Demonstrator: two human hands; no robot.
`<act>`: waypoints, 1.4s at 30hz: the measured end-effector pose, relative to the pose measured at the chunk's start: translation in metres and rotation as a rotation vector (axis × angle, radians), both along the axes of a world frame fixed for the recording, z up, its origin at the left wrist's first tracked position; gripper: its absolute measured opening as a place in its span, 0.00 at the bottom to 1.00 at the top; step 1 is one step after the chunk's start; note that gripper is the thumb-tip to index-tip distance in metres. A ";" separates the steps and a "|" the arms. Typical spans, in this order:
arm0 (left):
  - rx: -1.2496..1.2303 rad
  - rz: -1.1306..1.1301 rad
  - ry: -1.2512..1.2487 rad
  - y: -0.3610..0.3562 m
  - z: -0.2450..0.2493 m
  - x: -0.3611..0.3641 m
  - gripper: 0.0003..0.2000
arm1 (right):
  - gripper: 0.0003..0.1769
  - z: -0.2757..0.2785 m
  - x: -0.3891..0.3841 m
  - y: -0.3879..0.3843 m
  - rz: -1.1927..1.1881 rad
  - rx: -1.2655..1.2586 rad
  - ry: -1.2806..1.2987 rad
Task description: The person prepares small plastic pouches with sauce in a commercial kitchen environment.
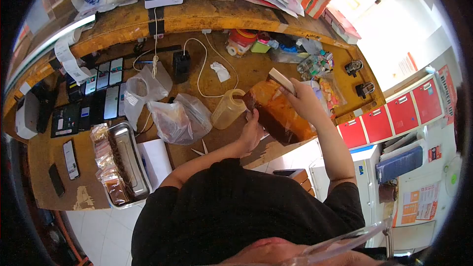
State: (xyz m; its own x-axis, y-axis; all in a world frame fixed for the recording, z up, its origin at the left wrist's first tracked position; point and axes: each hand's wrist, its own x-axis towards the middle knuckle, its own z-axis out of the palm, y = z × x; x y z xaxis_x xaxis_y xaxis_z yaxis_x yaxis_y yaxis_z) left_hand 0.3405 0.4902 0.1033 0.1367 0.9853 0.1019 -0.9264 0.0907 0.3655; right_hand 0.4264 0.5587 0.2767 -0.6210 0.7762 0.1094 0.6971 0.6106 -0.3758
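Both hands are on a large translucent container (pixel 278 111) with dark orange-brown sauce-like contents, tilted over the table. My right hand (pixel 301 101) is closed around its upper right side, by a pale, flat, handle-like piece (pixel 282 80). Against its lower left edge, my left hand (pixel 251 132) grips with bent fingers. The container's narrow left end meets the mouth of a yellowish, see-through bottle (pixel 225 112), which leans on the table. Whether anything flows between them is too small to tell. A pair of scissors (pixel 201 149) lies near my left forearm.
Plastic bags (pixel 180 118) sit left of the bottle. A metal tray (pixel 140 160) holds several small brown sachets (pixel 111 167). Several phones (pixel 112 101) lie farther left. A white cable (pixel 201 76) and crumpled tissue (pixel 220 71) are behind. A raised wooden shelf (pixel 207 18) borders the back.
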 end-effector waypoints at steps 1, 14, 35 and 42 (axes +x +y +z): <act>0.013 -0.014 0.001 -0.001 0.002 -0.001 0.31 | 0.16 0.001 -0.001 0.001 0.000 -0.017 -0.009; -0.011 0.009 -0.124 0.005 0.007 0.000 0.32 | 0.18 0.011 -0.024 0.021 0.058 0.069 -0.143; -0.062 -0.020 -0.352 0.011 0.028 -0.008 0.32 | 0.23 0.028 -0.078 0.046 0.189 0.171 -0.404; -0.058 0.017 -0.365 0.014 0.030 -0.012 0.34 | 0.22 0.029 -0.106 0.052 0.244 0.221 -0.585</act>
